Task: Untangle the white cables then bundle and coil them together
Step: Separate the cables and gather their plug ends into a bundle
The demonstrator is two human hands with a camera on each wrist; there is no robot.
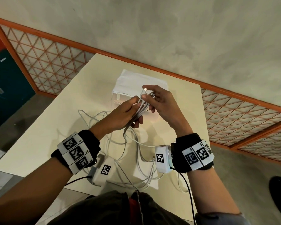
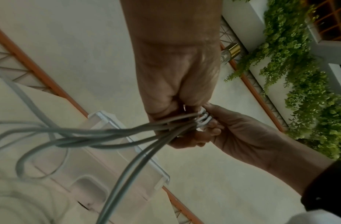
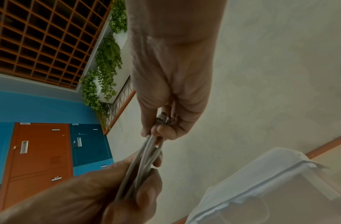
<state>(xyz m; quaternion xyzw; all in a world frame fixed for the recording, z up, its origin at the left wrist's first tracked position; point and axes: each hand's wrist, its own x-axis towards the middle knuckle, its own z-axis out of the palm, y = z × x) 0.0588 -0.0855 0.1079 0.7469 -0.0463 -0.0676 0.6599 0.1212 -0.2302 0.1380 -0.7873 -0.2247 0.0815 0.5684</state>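
The pale tabletop (image 1: 58,120) fills the middle of the head view, running from lower left up to the centre. A folded white cloth (image 1: 136,82) lies on it near the upper middle, over what looks like a clear box, though the box is hard to make out there.

The white cables (image 1: 141,106) are the next largest thing. Most of their length lies in loose, overlapping loops on the tabletop in the lower middle of the frame; from there several strands rise together to the hands at the centre. The gathered stretch has its long axis slanting from lower left to upper right, with the plug ends (image 1: 147,92) pointing up and to the right, away from the person.

The left hand (image 1: 120,116) is curled round the gathered strands a little below the ends, holding them as one bunch. The right hand (image 1: 162,101) pinches the plug ends between thumb and fingertips, its other fingers loosely bent.

By my reading, the untangling is largely done up at the ends and the step in hand is lining up the plugs so the strands run side by side. The next move likely calls for keeping the ends pinched while the strands are drawn smooth and the loose loops below are freed of crossings, before any winding begins.
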